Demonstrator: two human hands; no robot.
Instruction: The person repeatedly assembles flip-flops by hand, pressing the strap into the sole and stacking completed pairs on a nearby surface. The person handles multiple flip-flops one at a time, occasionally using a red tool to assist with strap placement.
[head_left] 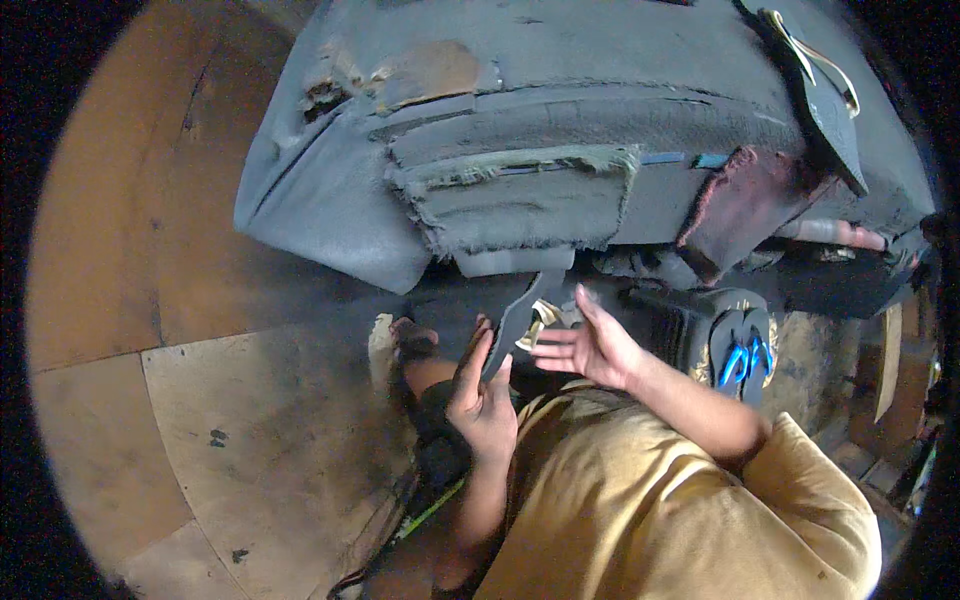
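Observation:
My left hand [483, 398] grips the lower end of a dark flat sandal sole [517, 318], holding it upright in front of me. A gold strap piece [541, 320] shows just behind the sole. My right hand [591, 347] hovers right beside the sole with its fingers spread and nothing in it; whether its fingertips touch the gold strap I cannot tell. Both hands are just below the frayed front edge of a worn grey padded work surface [520, 200].
A pair of dark sandals with blue straps [742, 355] lies on a dark block to the right. Another dark sole with a gold strap [815, 75] rests on the pad's far right. Brown wooden floor boards [230, 430] spread to the left. My bare foot [412, 338] is below the pad.

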